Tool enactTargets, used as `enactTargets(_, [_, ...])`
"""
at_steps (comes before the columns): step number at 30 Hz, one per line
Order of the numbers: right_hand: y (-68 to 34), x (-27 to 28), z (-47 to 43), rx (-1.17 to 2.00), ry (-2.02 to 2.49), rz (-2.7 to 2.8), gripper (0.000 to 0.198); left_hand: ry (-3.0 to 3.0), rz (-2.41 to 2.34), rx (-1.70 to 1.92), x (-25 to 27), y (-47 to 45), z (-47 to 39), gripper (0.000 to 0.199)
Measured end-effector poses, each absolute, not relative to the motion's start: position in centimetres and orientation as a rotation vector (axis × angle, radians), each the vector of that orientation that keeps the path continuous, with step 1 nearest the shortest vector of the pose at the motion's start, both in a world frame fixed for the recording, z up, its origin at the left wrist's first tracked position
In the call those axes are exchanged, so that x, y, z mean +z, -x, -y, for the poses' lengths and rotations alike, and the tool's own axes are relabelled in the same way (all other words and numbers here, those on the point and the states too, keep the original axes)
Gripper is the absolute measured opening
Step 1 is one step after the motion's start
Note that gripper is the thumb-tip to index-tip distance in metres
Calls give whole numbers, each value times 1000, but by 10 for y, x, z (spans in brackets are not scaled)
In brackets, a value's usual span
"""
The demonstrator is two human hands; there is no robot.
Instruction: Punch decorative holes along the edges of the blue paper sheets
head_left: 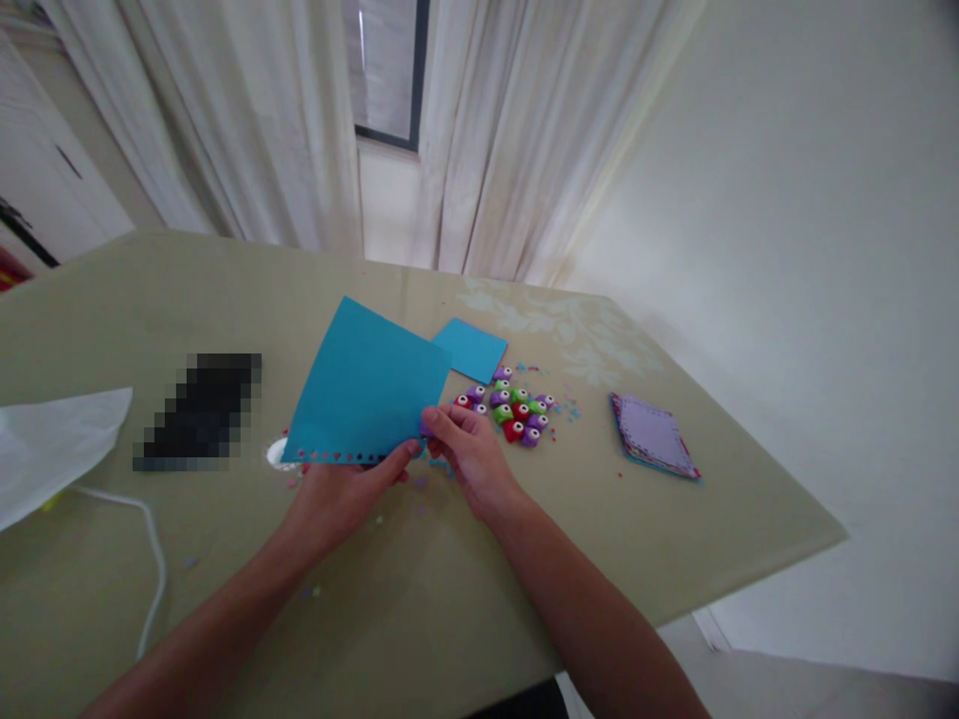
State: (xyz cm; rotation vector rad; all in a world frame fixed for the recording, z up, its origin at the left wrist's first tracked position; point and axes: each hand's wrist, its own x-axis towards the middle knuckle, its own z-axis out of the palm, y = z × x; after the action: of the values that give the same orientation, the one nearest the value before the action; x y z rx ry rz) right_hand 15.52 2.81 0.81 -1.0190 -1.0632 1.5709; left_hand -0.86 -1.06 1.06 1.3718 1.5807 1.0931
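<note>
A sheet of blue paper (371, 379) is tilted up above the table, with a row of small punched holes along its lower edge. My left hand (337, 499) grips that lower edge, thumb in front and fingers behind. At the sheet's lower right corner, my right hand (472, 449) is closed around a small purple paper punch (426, 427), mostly hidden by the fingers. Just beyond that hand lies a cluster of paper punches (520, 409) in purple, green and red, each with round white eyes. Behind them is a stack of blue paper (472, 350).
On the right lies a pile of punched sheets (655, 436), lilac on top. Tiny paper bits are scattered around the punches and hands. To the left are a dark pixelated object (206, 409), a white sheet or bag (60, 439) and a white cable (154, 549).
</note>
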Motion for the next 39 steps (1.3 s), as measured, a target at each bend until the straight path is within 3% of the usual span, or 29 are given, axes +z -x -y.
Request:
enactTargets(5, [-164, 9, -36, 1351, 1037, 1019, 39, -1422, -1675, 964, 6, 14, 10, 43])
enactTargets(8, [-176, 11, -41, 1011, 1158, 1289, 35, -1442, -1702, 971, 6, 17, 9, 49])
enactTargets(12, [-182, 6, -42, 503, 1260, 1829, 44, -1416, -1815, 972, 12, 20, 7, 59])
enactTargets(16, [-172, -5, -41, 227, 1269, 2258, 30, -1356, -1878, 996, 22, 22, 5, 55])
enactTargets(21, [-165, -12, -47, -39, 1490, 2382, 24, -1257, -1818, 1102, 23, 24, 3, 51])
enactTargets(27, [-180, -17, -53, -71, 1610, 2280, 45, -1343, -1679, 1126, 12, 26, -3, 48])
enactTargets(33, [-190, -23, -63, -62, 1631, 2274, 33, -1303, -1631, 1153, 8, 29, -6, 52])
enactTargets(36, [-187, -15, -62, 112, 1542, 2086, 30, -1260, -1589, 1202, 9, 28, -6, 44])
enactTargets(39, [-177, -8, -55, 526, 1296, 1811, 30, -1353, -1574, 1107, 10, 21, -4, 45])
